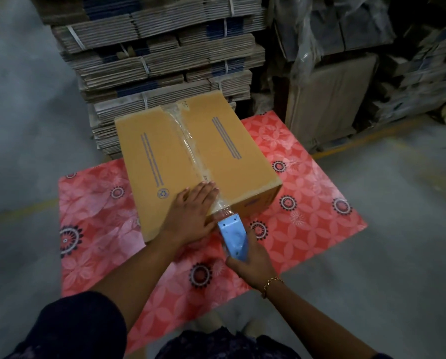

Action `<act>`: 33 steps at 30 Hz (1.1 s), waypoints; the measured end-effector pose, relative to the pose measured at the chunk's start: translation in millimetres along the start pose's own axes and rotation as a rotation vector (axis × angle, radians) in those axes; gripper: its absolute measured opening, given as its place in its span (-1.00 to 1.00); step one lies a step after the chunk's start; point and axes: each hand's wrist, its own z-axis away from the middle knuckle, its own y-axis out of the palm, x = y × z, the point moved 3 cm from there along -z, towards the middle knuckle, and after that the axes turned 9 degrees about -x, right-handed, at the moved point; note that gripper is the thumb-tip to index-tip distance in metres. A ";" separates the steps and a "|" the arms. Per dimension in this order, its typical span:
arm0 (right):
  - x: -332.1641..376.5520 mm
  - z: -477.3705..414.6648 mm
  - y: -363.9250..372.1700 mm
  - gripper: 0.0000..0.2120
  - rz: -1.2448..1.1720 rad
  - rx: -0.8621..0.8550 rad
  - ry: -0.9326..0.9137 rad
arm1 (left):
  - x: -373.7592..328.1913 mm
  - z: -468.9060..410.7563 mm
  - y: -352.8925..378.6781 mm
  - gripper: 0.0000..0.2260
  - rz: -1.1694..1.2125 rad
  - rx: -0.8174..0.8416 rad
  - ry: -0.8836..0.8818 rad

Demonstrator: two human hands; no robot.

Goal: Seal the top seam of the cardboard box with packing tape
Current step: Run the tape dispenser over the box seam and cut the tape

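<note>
A brown cardboard box (232, 156) sits closed on a red patterned mat. Clear packing tape (188, 141) runs along its top seam from the far edge to the near edge and bends over the near corner. My left hand (193, 213) lies flat on the box's near top edge, fingers apart, pressing beside the tape. My right hand (253, 263) grips a blue tape dispenser (232, 234) just below the near edge. The dispenser's toothed blade touches the stretched tape, which still joins it to the box.
The red floral mat (307, 203) lies on a grey concrete floor. Tall stacks of strapped flat cardboard (159, 60) stand right behind the box. More boxes and plastic-wrapped goods (346, 73) crowd the right rear.
</note>
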 end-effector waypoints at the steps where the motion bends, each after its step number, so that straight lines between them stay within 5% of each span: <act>1: 3.1 1.8 -3.0 -0.21 0.011 -0.012 -0.015 | -1.9 -2.0 -1.2 -0.28 -0.002 -0.012 -0.020; 5: 12.9 3.6 -12.9 -0.19 0.113 -0.043 -0.042 | -7.1 -3.3 -2.8 -0.36 -0.029 -0.041 -0.046; 13: 29.1 11.5 -24.4 -0.33 0.201 -0.089 -0.071 | -9.9 -2.2 -6.5 -0.20 -0.028 -0.022 -0.050; 27: 22.7 27.4 -36.4 -0.17 0.373 0.029 -0.035 | -5.5 -3.9 0.5 -0.27 0.022 -0.052 -0.094; 33: 30.7 12.5 -35.0 -0.29 0.513 0.065 0.006 | -4.4 -3.8 1.0 -0.30 0.008 -0.053 -0.075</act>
